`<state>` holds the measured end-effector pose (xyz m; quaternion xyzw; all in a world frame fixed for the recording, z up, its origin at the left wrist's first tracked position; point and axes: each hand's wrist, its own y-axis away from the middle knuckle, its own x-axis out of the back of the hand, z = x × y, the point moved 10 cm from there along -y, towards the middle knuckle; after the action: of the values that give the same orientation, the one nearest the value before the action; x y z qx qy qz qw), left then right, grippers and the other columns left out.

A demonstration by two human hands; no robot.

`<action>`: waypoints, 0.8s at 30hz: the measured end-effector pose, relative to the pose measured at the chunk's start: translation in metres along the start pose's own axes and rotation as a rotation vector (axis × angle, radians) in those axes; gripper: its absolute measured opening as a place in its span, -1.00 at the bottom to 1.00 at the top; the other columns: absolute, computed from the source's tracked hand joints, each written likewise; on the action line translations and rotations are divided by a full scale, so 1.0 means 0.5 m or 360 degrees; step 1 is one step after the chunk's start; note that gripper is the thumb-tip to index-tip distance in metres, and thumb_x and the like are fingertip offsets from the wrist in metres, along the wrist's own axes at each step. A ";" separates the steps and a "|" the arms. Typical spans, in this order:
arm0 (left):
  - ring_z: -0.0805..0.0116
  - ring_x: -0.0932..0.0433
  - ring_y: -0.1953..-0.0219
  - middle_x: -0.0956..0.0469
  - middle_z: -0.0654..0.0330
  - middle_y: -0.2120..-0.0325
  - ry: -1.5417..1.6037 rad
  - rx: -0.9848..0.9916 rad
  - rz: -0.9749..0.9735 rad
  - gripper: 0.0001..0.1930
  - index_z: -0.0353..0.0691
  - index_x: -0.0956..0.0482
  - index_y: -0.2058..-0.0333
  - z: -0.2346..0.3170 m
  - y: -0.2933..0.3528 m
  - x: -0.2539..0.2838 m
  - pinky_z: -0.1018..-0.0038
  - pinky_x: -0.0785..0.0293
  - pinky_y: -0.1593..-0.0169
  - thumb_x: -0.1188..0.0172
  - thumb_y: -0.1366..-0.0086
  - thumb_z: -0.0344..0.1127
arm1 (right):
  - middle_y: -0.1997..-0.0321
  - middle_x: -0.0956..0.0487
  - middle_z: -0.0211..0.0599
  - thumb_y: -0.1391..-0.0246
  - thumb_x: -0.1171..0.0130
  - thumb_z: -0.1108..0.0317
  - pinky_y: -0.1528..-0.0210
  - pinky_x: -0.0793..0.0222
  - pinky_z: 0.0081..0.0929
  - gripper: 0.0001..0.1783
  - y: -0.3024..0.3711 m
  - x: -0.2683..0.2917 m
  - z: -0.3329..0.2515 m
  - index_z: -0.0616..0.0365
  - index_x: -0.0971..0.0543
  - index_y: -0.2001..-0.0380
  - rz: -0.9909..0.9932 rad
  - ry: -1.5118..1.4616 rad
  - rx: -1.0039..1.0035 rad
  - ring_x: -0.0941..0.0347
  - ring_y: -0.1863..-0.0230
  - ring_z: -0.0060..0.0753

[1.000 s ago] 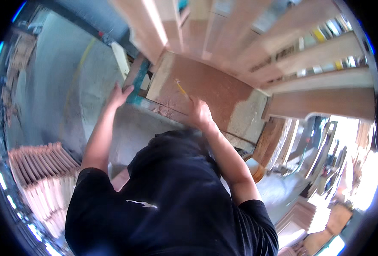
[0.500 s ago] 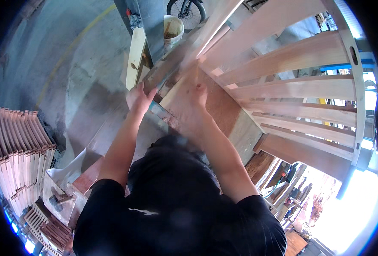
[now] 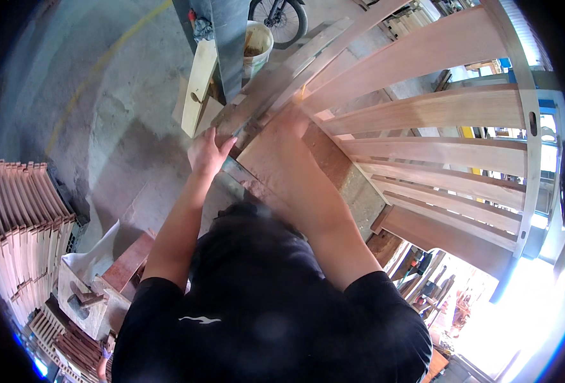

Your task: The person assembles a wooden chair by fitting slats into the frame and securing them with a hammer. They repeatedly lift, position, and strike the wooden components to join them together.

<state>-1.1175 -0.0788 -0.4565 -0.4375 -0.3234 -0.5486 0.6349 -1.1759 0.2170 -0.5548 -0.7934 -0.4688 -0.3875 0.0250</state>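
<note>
A slatted pale-wood frame [image 3: 426,110] leans across the right side, its lower rail resting by the workbench top [image 3: 333,159]. My left hand [image 3: 208,153] is closed over the near end of a long grey-brown wooden beam [image 3: 263,84], thumb on the near side. Over the bench, close to the frame's corner, is my right hand [image 3: 293,121], smeared by motion but looking closed. Just beyond it shows a thin yellow-orange stick [image 3: 303,91], too blurred to name. A pale flat board [image 3: 263,156] lies under my right forearm.
Beyond the beam stand a grey post [image 3: 227,45], a white bucket [image 3: 257,54] and a bicycle wheel [image 3: 282,22]. A pale plank [image 3: 199,89] leans by the post. Stacked wooden parts [image 3: 24,210] and a hammer [image 3: 84,303] on a box are at left.
My right hand has moved slightly away from me, toward the frame's corner. The frame appears a little shifted and tilted in view. My left hand stays on the beam.
</note>
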 end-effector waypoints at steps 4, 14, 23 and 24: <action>-0.06 -0.64 0.19 -0.66 -0.04 0.26 0.0012 -0.0042 0.0020 -0.33 -0.26 -0.58 0.06 0.009 -0.003 -0.002 0.12 -0.58 0.16 -0.31 -0.16 0.28 | 0.14 -0.68 -0.05 -0.30 0.00 0.26 0.05 -0.52 -0.14 -0.68 -0.019 0.012 -0.039 0.23 -0.66 0.15 0.0020 0.0508 0.0248 -0.64 0.10 -0.14; -0.08 -0.64 0.17 -0.66 -0.04 0.21 0.0007 0.0016 0.0009 -0.32 -0.28 -0.59 0.05 0.005 -0.004 0.007 0.11 -0.57 0.12 -0.30 -0.16 0.28 | 0.30 -0.69 -0.02 -0.20 -0.07 0.23 0.18 -0.53 -0.20 -0.68 -0.028 0.082 -0.044 0.22 -0.70 0.28 -0.0125 0.0820 0.0497 -0.65 0.24 -0.16; -0.09 -0.64 0.14 -0.66 -0.07 0.17 -0.0052 0.0077 -0.0183 -0.32 -0.28 -0.57 0.00 0.006 -0.010 -0.012 0.09 -0.57 0.10 -0.25 -0.20 0.27 | 0.13 -0.68 -0.01 -0.19 -0.13 0.20 0.08 -0.55 -0.22 -0.68 0.083 0.148 -0.108 0.21 -0.68 0.17 -0.0236 0.1195 0.0843 -0.63 0.07 -0.06; -0.09 -0.64 0.13 -0.65 -0.07 0.16 -0.0083 0.0119 -0.0277 -0.32 -0.27 -0.57 0.00 0.007 -0.009 -0.016 0.08 -0.57 0.10 -0.24 -0.21 0.27 | 0.12 -0.68 -0.01 -0.21 -0.12 0.20 0.07 -0.54 -0.22 -0.67 0.084 0.147 -0.089 0.20 -0.67 0.15 -0.0219 0.1074 0.0795 -0.63 0.07 -0.05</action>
<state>-1.1234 -0.0725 -0.4614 -0.3978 -0.3968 -0.5777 0.5921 -1.1513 0.2289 -0.4634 -0.5583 -0.5658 -0.5008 0.3427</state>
